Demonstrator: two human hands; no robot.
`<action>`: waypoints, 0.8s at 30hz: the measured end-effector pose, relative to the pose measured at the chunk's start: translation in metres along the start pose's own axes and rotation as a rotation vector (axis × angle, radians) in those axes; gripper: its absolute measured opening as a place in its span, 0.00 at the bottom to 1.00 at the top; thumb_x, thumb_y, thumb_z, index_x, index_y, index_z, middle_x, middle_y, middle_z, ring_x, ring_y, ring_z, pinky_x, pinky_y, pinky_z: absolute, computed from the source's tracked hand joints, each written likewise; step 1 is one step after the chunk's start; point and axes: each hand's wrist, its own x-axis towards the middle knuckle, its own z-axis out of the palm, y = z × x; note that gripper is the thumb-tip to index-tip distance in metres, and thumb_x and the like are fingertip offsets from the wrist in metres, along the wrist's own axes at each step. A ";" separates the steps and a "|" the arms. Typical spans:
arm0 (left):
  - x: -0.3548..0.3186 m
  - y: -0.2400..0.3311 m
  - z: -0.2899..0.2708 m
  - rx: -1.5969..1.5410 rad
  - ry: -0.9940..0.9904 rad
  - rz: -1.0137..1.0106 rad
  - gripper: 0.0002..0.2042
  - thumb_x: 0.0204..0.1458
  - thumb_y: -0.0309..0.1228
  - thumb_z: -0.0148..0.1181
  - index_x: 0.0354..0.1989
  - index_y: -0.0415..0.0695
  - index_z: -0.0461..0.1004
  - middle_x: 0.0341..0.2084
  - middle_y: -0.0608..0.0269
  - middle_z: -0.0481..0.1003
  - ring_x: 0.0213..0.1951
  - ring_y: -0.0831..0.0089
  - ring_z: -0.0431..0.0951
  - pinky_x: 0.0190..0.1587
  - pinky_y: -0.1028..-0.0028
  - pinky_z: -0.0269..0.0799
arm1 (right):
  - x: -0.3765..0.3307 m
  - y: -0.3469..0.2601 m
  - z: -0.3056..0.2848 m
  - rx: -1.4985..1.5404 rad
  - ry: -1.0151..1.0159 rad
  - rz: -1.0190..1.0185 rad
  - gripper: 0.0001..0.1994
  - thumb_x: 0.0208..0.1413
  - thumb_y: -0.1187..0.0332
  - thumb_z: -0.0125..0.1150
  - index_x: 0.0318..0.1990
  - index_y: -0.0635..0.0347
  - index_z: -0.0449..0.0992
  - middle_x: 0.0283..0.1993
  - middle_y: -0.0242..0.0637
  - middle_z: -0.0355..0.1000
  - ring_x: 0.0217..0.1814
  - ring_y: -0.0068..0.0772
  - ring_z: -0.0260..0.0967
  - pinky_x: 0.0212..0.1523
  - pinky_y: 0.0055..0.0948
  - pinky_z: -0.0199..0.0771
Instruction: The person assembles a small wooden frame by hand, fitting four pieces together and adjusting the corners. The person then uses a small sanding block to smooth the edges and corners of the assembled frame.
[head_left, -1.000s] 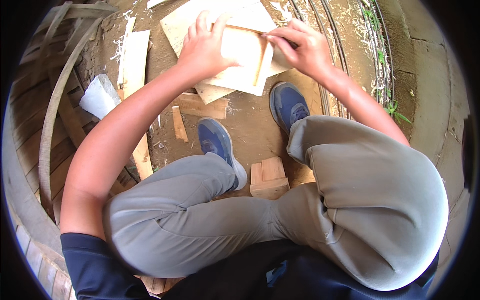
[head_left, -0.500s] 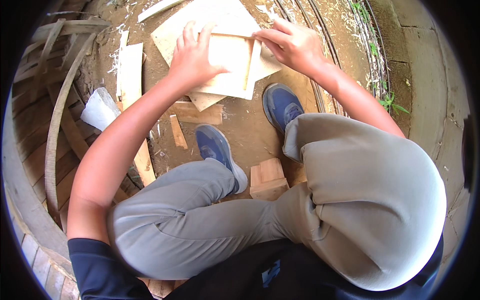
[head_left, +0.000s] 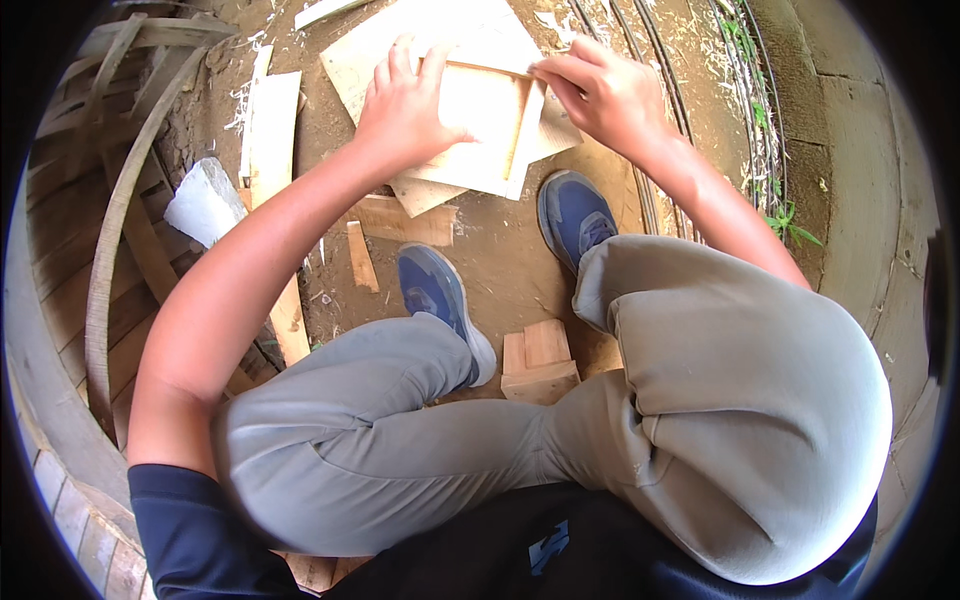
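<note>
left hand lies flat, fingers spread, on the small wooden frame atop the plywood sheet; right hand pinches its far corner, fingertips hiding the joint.

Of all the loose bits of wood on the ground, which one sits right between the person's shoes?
The small wooden block, just below the two blue shoes. The other scraps are flat slats and strips lying off to the person's left.

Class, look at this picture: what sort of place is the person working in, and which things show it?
Probably an outdoor, makeshift woodworking spot: bare dirt ground, scattered wood offcuts and shavings, and weeds beside a concrete edge.
</note>
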 end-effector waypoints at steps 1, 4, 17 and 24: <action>0.000 0.002 -0.002 -0.011 -0.003 -0.003 0.58 0.37 0.46 0.83 0.77 0.57 0.48 0.72 0.35 0.46 0.71 0.34 0.54 0.70 0.45 0.62 | 0.010 -0.006 0.003 -0.023 -0.054 0.051 0.07 0.59 0.59 0.69 0.42 0.42 0.88 0.32 0.30 0.77 0.32 0.37 0.79 0.32 0.36 0.79; -0.003 0.001 -0.005 -0.012 -0.020 -0.013 0.59 0.37 0.46 0.83 0.77 0.57 0.48 0.72 0.35 0.46 0.71 0.34 0.54 0.70 0.45 0.61 | 0.029 -0.016 0.011 0.075 0.034 0.039 0.06 0.60 0.60 0.69 0.41 0.47 0.86 0.29 0.32 0.73 0.31 0.38 0.77 0.30 0.37 0.77; -0.002 0.000 -0.004 -0.018 -0.023 -0.011 0.57 0.37 0.47 0.83 0.76 0.61 0.49 0.73 0.36 0.44 0.71 0.33 0.54 0.68 0.44 0.64 | 0.005 0.037 0.009 0.643 -0.323 0.559 0.11 0.63 0.62 0.66 0.46 0.54 0.88 0.39 0.35 0.85 0.39 0.21 0.79 0.45 0.29 0.77; -0.002 0.003 -0.007 -0.026 -0.034 -0.015 0.57 0.37 0.47 0.83 0.75 0.60 0.50 0.73 0.36 0.44 0.71 0.32 0.54 0.68 0.45 0.65 | -0.010 0.004 0.016 0.951 -0.056 0.831 0.10 0.63 0.66 0.67 0.47 0.60 0.87 0.36 0.28 0.83 0.31 0.10 0.69 0.32 0.18 0.70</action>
